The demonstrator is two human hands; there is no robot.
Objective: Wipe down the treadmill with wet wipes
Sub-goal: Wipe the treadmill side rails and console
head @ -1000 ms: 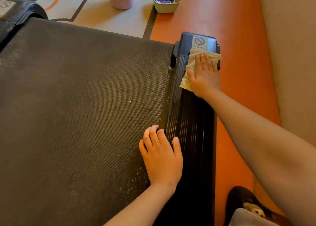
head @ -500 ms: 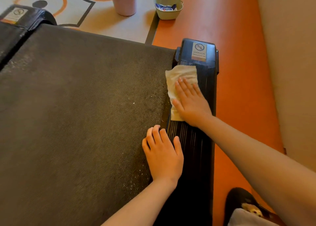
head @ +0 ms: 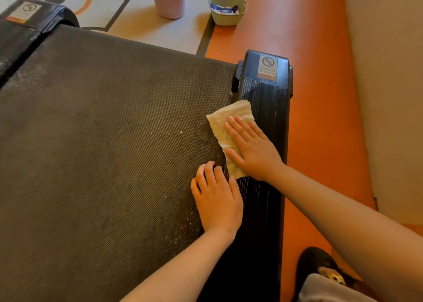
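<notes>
Items logged from my head feed:

- Treadmill [head: 103, 153]: the dark woven belt fills the left of my view. White specks are scattered near its right edge.
- Rail [head: 263, 100]: black and ribbed, it runs along the belt's right side. Its far end is a smooth cap [head: 254, 61] bearing a sticker [head: 267, 66].
- Wipe [head: 225, 120]: pale, creased and soiled. It lies across the seam between belt and rail. I see its far corner free, and the rest is under the right hand.
- Right hand [head: 251, 149]: palm down, fingers straight and close together, pressing the wipe flat. The thumb lies on the wipe toward the belt.
- Left hand [head: 217, 197]: palm down on the belt's right edge, nearer me than the wipe. The fingers are together with tips slightly bent, and the thumb reaches onto the rail. It holds nothing. Its fingertips are just beside the wipe's near end, and I cannot tell whether they touch.
- Second cap [head: 49, 13]: far left, with its own sticker.
- Floor [head: 320, 107]: orange, right of the rail.
- Mat [head: 128, 20]: pale with orange rings, beyond the belt.
- Pot [head: 170, 5]: pink, on the mat, its top cut off by my frame.
- Bowl [head: 219, 20]: green, at the line between mat and floor. It holds a blue-and-white pack [head: 225, 9].
- Shoe [head: 315, 262]: dark, bottom right, on the floor
</notes>
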